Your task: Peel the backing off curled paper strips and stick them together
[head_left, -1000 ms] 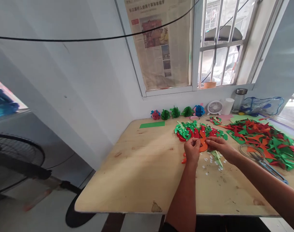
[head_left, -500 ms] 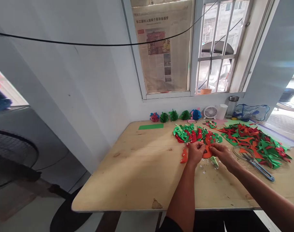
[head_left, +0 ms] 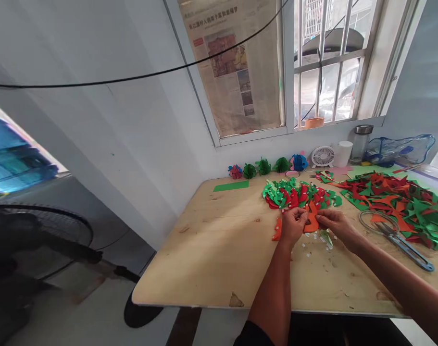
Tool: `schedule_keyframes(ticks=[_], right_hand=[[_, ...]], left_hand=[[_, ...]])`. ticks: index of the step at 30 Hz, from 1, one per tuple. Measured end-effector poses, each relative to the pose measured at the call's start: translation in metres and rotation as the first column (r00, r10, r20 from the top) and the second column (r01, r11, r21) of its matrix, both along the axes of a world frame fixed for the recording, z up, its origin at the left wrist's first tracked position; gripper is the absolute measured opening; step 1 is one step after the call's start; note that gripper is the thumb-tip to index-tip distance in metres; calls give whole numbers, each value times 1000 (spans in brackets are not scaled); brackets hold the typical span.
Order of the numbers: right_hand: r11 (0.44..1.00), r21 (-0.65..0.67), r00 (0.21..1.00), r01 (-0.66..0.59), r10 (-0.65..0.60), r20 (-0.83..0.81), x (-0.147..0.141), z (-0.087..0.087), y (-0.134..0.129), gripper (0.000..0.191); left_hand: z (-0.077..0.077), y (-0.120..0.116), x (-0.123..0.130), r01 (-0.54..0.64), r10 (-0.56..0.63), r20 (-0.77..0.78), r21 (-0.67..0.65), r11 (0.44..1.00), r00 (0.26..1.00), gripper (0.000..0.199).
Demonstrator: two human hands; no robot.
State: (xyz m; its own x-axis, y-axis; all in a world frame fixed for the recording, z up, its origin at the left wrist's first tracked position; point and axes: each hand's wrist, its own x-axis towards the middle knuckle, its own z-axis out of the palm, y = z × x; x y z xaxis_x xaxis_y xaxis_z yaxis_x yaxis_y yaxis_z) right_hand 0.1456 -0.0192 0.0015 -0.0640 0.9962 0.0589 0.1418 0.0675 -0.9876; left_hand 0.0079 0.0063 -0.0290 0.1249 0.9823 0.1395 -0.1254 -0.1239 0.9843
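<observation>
An orange paper cutout (head_left: pixel 313 222) with a curved outline is held just above the table between both hands. My left hand (head_left: pixel 293 228) pinches at its left edge, thumb and forefinger pressed together; any small piece between them is too small to make out. The fingers of my right hand (head_left: pixel 337 226) grip its right side. Beside my left wrist lies another orange cutout (head_left: pixel 277 230). Behind the hands is a heap of green and red paper cutouts (head_left: pixel 294 194) with small white squares on them. Tiny white bits (head_left: pixel 307 254) and a pale green scrap (head_left: pixel 326 238) lie below the hands.
Scissors (head_left: pixel 408 247) and a wire ring (head_left: pixel 379 221) lie right of my hands, before a large pile of red and green scraps (head_left: pixel 402 202). Folded paper figures (head_left: pixel 264 166), a small fan (head_left: pixel 322 156) and a glass bottle (head_left: pixel 360 144) line the wall. A green strip (head_left: pixel 231 186) lies left.
The camera view has tilted and shifted, so the table appears moved. Both hands stay at the orange cutout, with the right hand's fingers slightly lower along its edge.
</observation>
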Motion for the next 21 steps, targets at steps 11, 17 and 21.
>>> schedule_keyframes(ticks=[11,17,21], right_hand=[[982,-35,963,184,-187,-195,21,-11,11,16],[989,-20,975,146,-147,-163,13,-2,3,14],[992,-23,983,123,-125,-137,12,-1,1,15]], left_hand=[[16,12,-47,-569,547,-470,110,815,692,31],[10,12,-63,-513,379,-753,64,856,538,9],[14,6,-72,-473,243,-865,8,881,438,3]])
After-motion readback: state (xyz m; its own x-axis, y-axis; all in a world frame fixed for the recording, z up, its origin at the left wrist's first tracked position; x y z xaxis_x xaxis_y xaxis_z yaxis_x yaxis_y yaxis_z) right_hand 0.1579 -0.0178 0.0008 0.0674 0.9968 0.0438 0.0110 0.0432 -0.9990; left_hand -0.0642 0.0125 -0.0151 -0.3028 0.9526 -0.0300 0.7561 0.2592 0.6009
